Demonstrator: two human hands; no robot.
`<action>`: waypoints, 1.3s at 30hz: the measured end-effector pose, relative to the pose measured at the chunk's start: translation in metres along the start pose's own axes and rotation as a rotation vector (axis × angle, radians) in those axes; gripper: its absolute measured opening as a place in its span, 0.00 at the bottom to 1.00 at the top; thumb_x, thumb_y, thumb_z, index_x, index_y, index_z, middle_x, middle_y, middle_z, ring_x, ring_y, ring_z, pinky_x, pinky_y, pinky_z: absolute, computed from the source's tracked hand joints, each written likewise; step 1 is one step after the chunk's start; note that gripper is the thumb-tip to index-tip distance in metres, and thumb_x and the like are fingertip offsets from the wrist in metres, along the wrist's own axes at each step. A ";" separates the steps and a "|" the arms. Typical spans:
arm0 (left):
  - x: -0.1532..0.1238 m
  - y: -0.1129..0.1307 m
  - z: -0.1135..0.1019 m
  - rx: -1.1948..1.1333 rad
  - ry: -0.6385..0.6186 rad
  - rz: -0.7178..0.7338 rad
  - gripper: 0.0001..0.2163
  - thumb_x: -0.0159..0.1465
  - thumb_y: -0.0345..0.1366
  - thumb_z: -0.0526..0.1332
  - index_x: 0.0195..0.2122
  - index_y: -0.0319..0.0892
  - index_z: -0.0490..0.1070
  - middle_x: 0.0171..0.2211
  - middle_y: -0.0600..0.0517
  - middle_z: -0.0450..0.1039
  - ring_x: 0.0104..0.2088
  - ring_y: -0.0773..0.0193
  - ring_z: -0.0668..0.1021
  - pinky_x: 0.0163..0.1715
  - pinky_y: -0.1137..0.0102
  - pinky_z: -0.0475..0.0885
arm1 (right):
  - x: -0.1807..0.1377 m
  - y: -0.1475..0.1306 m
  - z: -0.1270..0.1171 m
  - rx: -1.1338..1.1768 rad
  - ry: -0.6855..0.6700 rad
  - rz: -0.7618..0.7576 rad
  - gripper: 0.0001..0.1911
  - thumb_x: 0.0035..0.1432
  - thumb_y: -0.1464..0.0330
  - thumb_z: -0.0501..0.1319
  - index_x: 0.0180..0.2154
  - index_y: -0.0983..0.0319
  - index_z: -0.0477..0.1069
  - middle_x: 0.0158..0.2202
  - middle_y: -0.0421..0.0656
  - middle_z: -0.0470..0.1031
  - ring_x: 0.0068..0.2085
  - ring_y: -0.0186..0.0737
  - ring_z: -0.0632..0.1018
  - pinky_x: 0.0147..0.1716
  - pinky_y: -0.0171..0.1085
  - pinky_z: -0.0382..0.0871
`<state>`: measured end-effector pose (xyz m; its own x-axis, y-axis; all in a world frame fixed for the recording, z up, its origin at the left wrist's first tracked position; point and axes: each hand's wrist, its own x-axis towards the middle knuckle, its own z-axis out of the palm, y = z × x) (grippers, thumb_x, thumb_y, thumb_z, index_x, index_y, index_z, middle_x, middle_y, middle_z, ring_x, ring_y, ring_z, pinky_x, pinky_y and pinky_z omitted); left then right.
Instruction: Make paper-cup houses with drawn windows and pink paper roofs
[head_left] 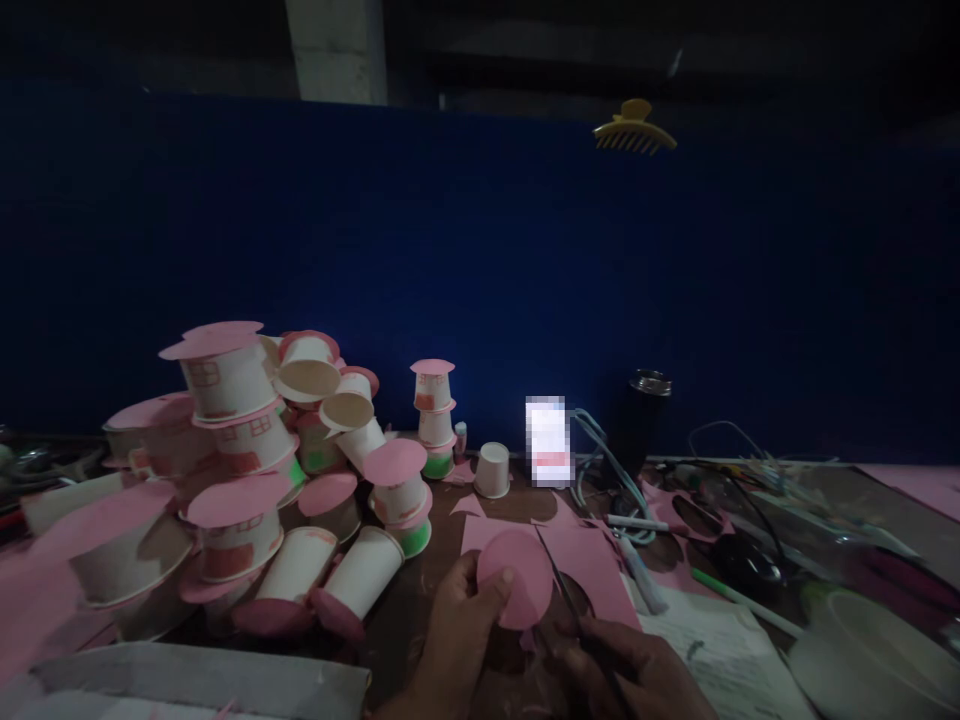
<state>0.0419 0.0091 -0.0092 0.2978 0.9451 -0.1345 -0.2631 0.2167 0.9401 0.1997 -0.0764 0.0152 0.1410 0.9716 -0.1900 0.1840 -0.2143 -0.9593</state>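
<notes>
My left hand [466,628] pinches a round pink paper disc [525,570] at its left side, thumb on top. In my right hand [634,665] is a dark, thin-bladed pair of scissors [561,580], its blade running along the disc's right edge. The fingers partly hide the handles. Beneath and behind the disc lies a pink paper sheet [495,533] with cut-out gaps. Left of my hands are several white paper cups with pink paper brims, some stacked, such as the near stack [399,490]. A plain white cup [492,470] stands beyond the disc.
A lit phone [548,442] stands upright near the blue partition [480,250]. To the right are a dark bottle [637,425], a pale cable [600,450], a brush [641,575], a written sheet [720,640] and a pale bowl [870,650]. A yellow hair claw [634,130] hangs above.
</notes>
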 end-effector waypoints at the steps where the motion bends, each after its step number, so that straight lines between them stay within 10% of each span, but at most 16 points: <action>1: 0.001 0.000 0.000 0.001 -0.001 0.002 0.16 0.52 0.43 0.67 0.36 0.37 0.72 0.31 0.48 0.74 0.31 0.62 0.74 0.32 0.70 0.69 | 0.001 0.001 0.000 -0.003 0.008 0.003 0.15 0.46 0.60 0.66 0.34 0.62 0.81 0.25 0.41 0.78 0.26 0.36 0.73 0.24 0.30 0.64; 39: 0.001 0.000 -0.001 0.041 -0.015 0.029 0.16 0.53 0.44 0.66 0.36 0.36 0.73 0.30 0.48 0.75 0.31 0.61 0.74 0.31 0.71 0.69 | -0.002 -0.003 0.004 0.123 -0.001 0.032 0.15 0.42 0.60 0.69 0.31 0.63 0.80 0.21 0.38 0.73 0.24 0.33 0.71 0.22 0.28 0.62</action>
<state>0.0417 0.0106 -0.0092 0.3047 0.9469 -0.1030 -0.2341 0.1792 0.9556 0.1952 -0.0770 0.0174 0.1436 0.9647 -0.2206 0.0584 -0.2308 -0.9712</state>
